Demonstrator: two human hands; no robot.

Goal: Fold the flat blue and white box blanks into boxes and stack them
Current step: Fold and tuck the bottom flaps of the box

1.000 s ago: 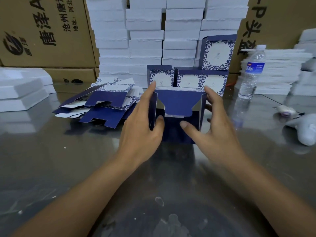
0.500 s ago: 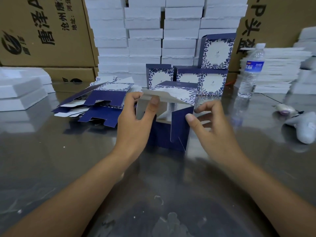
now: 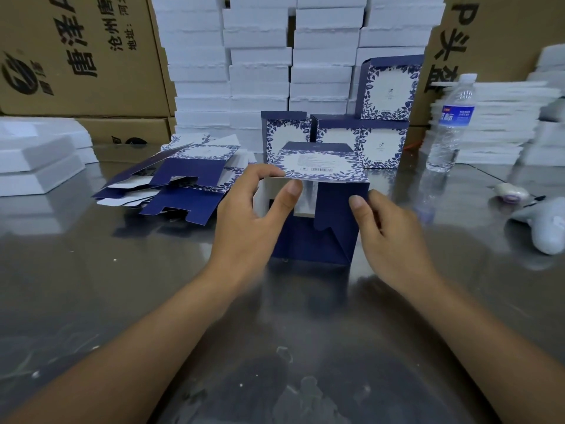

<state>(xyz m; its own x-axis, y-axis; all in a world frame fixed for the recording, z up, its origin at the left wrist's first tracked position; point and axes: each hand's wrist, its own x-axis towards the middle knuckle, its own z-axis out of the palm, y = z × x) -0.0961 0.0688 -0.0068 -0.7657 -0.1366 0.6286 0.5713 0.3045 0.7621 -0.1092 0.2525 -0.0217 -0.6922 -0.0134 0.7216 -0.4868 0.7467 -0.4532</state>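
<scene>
A half-folded blue and white box (image 3: pixel 318 237) stands on the grey table (image 3: pixel 91 286) in front of me, its open end facing me. My left hand (image 3: pixel 247 221) grips its left wall, thumb pressing the white inner flap, fingers on the patterned top panel (image 3: pixel 321 166). My right hand (image 3: pixel 388 237) holds the right side, thumb on the dark blue flap folded across the opening. A pile of flat blanks (image 3: pixel 180 182) lies to the left. Three finished boxes (image 3: pixel 379 142) stand behind, one stacked on top.
Stacks of white foam trays (image 3: pixel 260 65) and cardboard cartons (image 3: pixel 76 56) wall off the back. A water bottle (image 3: pixel 449 123) stands at the right, with a white handheld tool (image 3: pixel 544 228) and a small device (image 3: pixel 510 192) near it. More white stacks sit left and right.
The box was turned so its patterned panel now lies on top. The right blue flap has swung in across the opening, and my left thumb has moved onto the inner white flap.
</scene>
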